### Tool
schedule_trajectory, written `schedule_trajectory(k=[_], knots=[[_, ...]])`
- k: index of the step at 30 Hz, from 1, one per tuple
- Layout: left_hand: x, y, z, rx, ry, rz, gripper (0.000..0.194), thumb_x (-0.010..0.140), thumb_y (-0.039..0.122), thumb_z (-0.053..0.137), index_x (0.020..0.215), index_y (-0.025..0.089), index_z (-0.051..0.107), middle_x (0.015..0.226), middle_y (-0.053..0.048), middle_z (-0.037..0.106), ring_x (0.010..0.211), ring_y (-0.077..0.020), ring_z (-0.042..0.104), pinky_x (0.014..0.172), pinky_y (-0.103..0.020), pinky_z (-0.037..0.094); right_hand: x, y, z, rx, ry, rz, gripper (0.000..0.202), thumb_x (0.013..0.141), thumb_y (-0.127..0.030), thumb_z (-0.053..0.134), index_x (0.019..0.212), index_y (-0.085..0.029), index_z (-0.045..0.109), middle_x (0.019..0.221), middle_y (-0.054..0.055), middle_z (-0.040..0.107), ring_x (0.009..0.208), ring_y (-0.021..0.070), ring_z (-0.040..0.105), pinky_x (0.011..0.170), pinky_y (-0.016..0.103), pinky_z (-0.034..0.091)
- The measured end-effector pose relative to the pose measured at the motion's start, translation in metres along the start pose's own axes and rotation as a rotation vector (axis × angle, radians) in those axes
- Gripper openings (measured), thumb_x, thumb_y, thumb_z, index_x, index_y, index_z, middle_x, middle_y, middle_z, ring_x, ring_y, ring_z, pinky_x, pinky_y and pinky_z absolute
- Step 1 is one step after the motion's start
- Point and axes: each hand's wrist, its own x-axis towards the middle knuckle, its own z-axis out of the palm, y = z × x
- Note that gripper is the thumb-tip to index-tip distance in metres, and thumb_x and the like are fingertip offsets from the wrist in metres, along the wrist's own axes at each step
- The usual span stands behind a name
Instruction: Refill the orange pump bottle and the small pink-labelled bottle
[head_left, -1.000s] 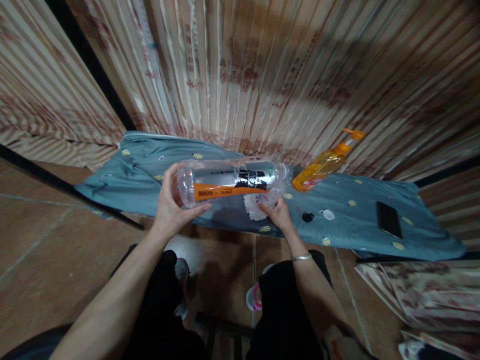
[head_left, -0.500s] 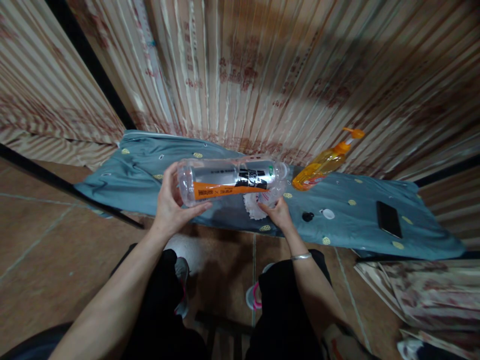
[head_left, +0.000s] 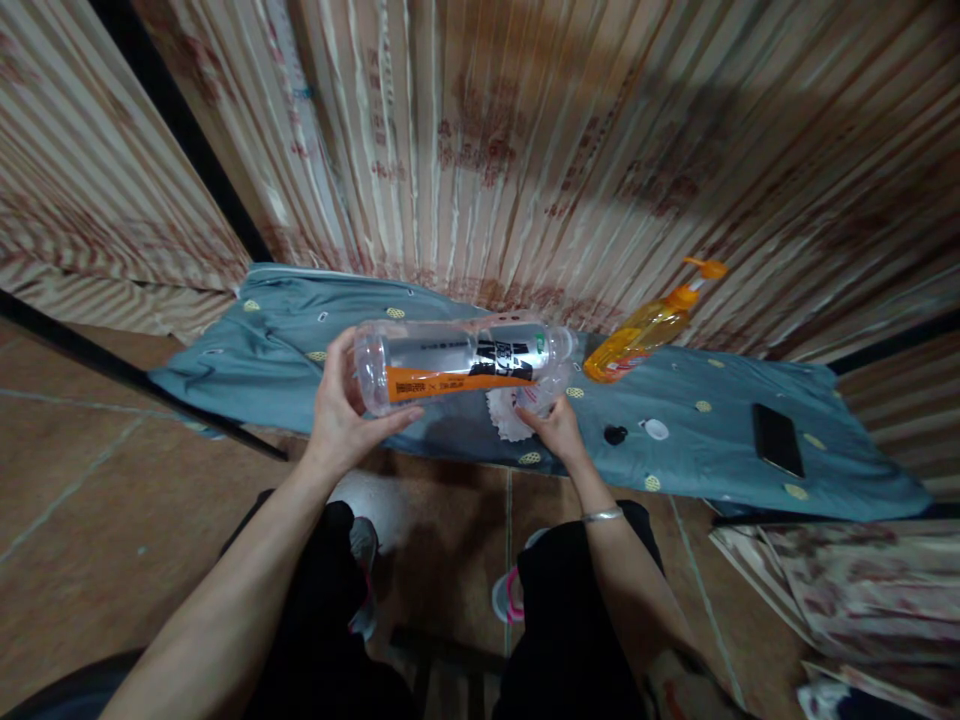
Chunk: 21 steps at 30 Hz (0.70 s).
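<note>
A large clear bottle [head_left: 457,362] with a silver, black and orange label lies sideways in the air, its neck to the right. My left hand [head_left: 346,405] is wrapped round its base end. Under the neck, my right hand [head_left: 556,425] pinches a small clear plastic container [head_left: 546,392], partly hidden by the bottle. The bottle's mouth is close over this container. A white scalloped cloth or paper [head_left: 510,415] shows on the blue-grey sheet [head_left: 270,340] beside my right fingers.
An orange pump bottle [head_left: 641,338] stands right of the hands. A black cap [head_left: 616,434], a white ring-like lid [head_left: 656,429] and a dark phone [head_left: 778,439] lie on the sheet. Black poles and striped curtains [head_left: 480,150] surround it.
The large bottle has turned slightly about its length, and its neck end sits a touch lower. Both hands keep their holds in nearly the same places.
</note>
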Motion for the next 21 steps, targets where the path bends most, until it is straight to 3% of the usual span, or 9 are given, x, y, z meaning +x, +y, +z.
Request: schedule_trajectory(k=[5,21], knots=[[0.0002,0.0006,-0.0003,-0.011,0.007,0.009,0.094,0.059,0.070,0.090,0.134,0.026,0.054,0.129,-0.014,0.071,0.117,-0.0369,0.073,0.091,-0.051,0.067,-0.0008,-0.0044,-0.0004,-0.001,0.000,0.000,0.065,0.064,-0.045,0.086,0.121,-0.020,0.065,0.112,0.011,0.080,0.106,0.0352,0.076,0.098,0.052,0.060],[0.0008,0.0020,-0.0009,-0.013,0.002,-0.006,0.095,0.057,0.069,0.091,0.134,0.027,0.054,0.129,-0.013,0.070,0.118,-0.0380,0.072,0.096,-0.056,0.064,0.0001,-0.0034,-0.0001,-0.003,-0.011,0.006,0.069,0.064,-0.048,0.085,0.124,-0.019,0.064,0.114,0.011,0.079,0.106,0.0353,0.076,0.098,0.054,0.060]])
